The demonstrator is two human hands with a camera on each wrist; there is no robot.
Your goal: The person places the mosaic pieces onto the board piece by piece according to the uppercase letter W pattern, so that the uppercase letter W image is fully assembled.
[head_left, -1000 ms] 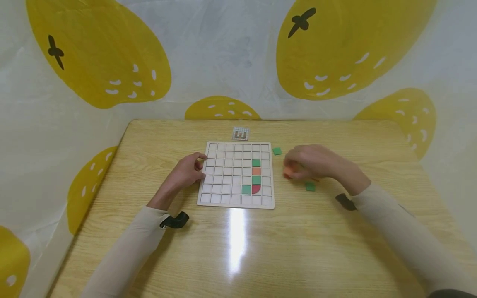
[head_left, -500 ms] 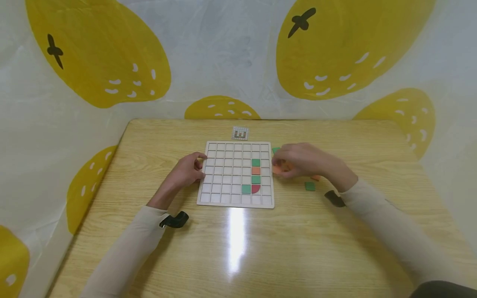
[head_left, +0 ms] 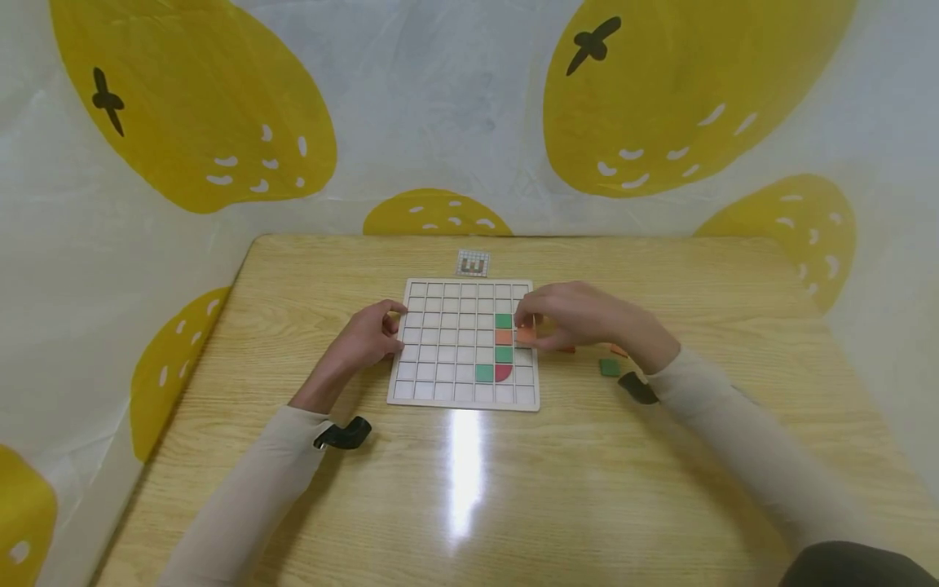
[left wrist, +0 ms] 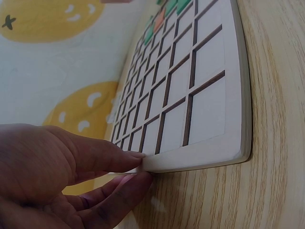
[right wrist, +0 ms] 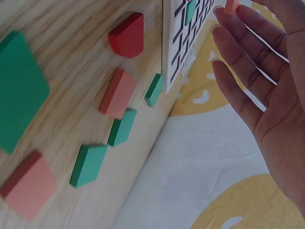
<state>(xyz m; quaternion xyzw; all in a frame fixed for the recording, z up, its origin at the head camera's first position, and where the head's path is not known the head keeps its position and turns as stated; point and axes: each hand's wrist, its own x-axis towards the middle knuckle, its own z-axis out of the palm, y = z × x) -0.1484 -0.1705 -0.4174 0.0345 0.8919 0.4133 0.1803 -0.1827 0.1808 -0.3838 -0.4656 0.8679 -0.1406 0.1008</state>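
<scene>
A white square grid board [head_left: 440, 371] lies on the table. My left hand [head_left: 367, 336] holds its left edge with thumb and fingertips; the left wrist view shows the fingertips at the rim. My right hand [head_left: 575, 314] pinches a square orange tile [head_left: 526, 335] over the board's right columns. The other fingers spread out in the right wrist view. On the board, a green tile [head_left: 503, 321], an orange tile [head_left: 503, 337] and another green tile [head_left: 503, 355] form a column above a rounded red tile [head_left: 503, 373]. Left of the red one sits a green tile [head_left: 484, 373].
Behind the board lies a small pattern card [head_left: 473, 263]. Loose tiles lie right of the board, including a green tile [head_left: 610, 368], a red tile [right wrist: 127, 36] and an orange tile [right wrist: 117, 94]; my right hand covers some in the head view.
My right hand has moved left from the loose tiles to above the board's right side, carrying the orange tile. My left hand has stayed at the board's edge.
</scene>
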